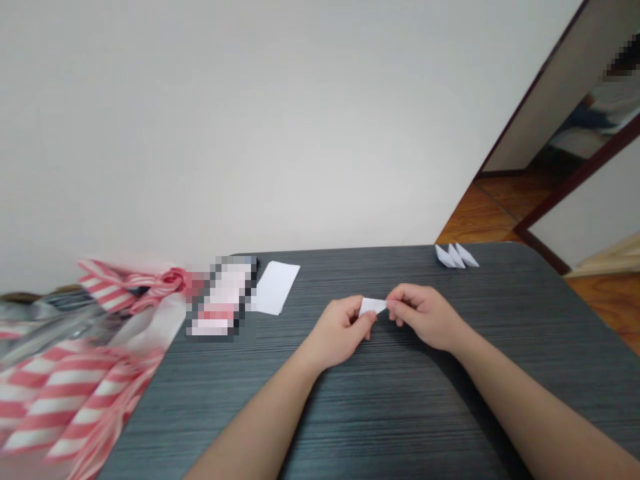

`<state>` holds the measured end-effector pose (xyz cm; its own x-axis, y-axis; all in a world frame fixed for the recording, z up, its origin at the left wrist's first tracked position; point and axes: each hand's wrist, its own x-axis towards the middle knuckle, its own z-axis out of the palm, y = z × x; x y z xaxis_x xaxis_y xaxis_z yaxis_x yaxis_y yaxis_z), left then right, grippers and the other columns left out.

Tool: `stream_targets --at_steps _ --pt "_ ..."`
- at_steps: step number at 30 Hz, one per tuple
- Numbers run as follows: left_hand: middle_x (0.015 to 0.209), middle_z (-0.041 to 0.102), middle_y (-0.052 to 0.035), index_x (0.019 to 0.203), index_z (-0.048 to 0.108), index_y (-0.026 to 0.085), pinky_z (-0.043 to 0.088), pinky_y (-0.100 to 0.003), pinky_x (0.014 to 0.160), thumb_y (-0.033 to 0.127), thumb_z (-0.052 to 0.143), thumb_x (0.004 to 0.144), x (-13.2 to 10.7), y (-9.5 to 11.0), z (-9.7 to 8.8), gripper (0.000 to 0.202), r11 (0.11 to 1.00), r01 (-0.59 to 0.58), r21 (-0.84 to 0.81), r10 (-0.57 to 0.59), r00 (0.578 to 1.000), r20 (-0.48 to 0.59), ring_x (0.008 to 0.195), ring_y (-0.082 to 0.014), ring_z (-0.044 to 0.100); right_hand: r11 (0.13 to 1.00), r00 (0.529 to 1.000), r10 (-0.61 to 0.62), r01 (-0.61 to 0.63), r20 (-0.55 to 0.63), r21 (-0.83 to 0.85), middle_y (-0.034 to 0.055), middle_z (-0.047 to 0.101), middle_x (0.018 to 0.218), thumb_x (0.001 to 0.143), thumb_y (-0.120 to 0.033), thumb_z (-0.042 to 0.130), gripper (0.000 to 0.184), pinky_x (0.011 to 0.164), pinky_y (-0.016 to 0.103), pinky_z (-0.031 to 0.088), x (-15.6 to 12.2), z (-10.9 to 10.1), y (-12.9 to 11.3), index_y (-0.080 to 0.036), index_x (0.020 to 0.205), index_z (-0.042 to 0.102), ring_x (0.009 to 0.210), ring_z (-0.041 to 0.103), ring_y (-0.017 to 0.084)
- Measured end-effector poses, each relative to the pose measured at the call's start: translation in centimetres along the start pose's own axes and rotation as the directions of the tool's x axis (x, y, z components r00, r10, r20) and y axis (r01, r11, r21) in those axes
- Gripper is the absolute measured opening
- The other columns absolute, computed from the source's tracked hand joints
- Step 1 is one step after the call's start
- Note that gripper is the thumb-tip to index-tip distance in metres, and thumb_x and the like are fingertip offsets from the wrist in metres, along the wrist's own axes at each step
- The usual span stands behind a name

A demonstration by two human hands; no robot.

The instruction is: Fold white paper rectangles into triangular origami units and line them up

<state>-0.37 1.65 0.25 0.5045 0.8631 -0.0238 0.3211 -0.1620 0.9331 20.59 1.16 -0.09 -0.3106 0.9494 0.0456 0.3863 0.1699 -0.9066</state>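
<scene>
A small folded piece of white paper [372, 306] is held just above the dark table, between both hands. My left hand [346, 328] pinches its left part, thumb on top and fingers behind. With thumb and fingertips, my right hand [423, 312] grips the narrow right end. Most of the paper's edges are covered by fingers. At the back right lie several folded white paper pieces [455, 256] in a row, pointed at their ends. A stack of flat white paper [276, 288] rests to the left, beyond my left hand.
The dark wood-grain table [345, 413] meets a white wall [310, 120] at its back edge. A blurred-out phone-like object [223, 297] lies left of the paper stack. Red-and-white striped cloth [65, 387] and clear plastic crowd the left side. A doorway opens at the right.
</scene>
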Motion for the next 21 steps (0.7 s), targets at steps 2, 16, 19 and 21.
stream_targets --at_steps 2,16,19,21 --pt "0.062 0.059 0.0004 0.069 0.061 0.015 0.036 -0.022 0.055 0.036 0.051 0.093 0.0 0.1 0.0 0.033 1.0 -0.001 -0.018 0.001 1.0 0.013 0.056 -0.0104 0.048 1.0 1.0 0.002 -0.002 0.003 -0.005 -0.0004 0.065 0.067 0.091 -0.024 0.056 0.014 0.059 0.025 0.046 0.0 -0.1 0.0 -0.019 0.079 0.062 0.058 0.059 0.013" --pt "0.071 0.066 -0.0027 0.084 0.07 0.013 0.04 -0.021 0.054 0.045 0.049 0.095 0.1 0.5 -0.1 0.04 0.984 0.063 -0.168 -0.051 0.996 0.073 0.055 -0.0096 0.05 0.99 0.993 -0.115 0.117 0.03 -0.072 -0.0001 0.061 0.074 0.092 -0.018 0.053 0.013 0.064 0.025 0.045 0.2 0.1 0.1 -0.019 0.085 0.064 0.064 0.057 0.013" --pt "0.068 0.064 -0.0015 0.083 0.07 0.013 0.039 -0.021 0.054 0.043 0.05 0.095 0.0 0.9 -0.1 0.038 0.988 0.055 -0.147 -0.043 0.995 0.088 0.055 -0.0096 0.049 0.992 0.993 -0.113 0.114 0.024 -0.057 0.0 0.061 0.074 0.092 -0.02 0.054 0.012 0.064 0.026 0.046 0.2 0.1 0.2 -0.02 0.087 0.064 0.064 0.058 0.013" --pt "0.066 0.061 -0.0012 0.083 0.071 0.013 0.038 -0.021 0.054 0.044 0.049 0.095 0.0 0.9 -0.1 0.039 0.989 0.047 -0.139 -0.035 0.995 0.089 0.055 -0.0101 0.049 0.992 0.993 -0.114 0.115 0.025 -0.046 0.0002 0.06 0.075 0.093 -0.021 0.054 0.012 0.064 0.026 0.046 0.2 0.0 0.2 -0.02 0.088 0.064 0.064 0.058 0.013"
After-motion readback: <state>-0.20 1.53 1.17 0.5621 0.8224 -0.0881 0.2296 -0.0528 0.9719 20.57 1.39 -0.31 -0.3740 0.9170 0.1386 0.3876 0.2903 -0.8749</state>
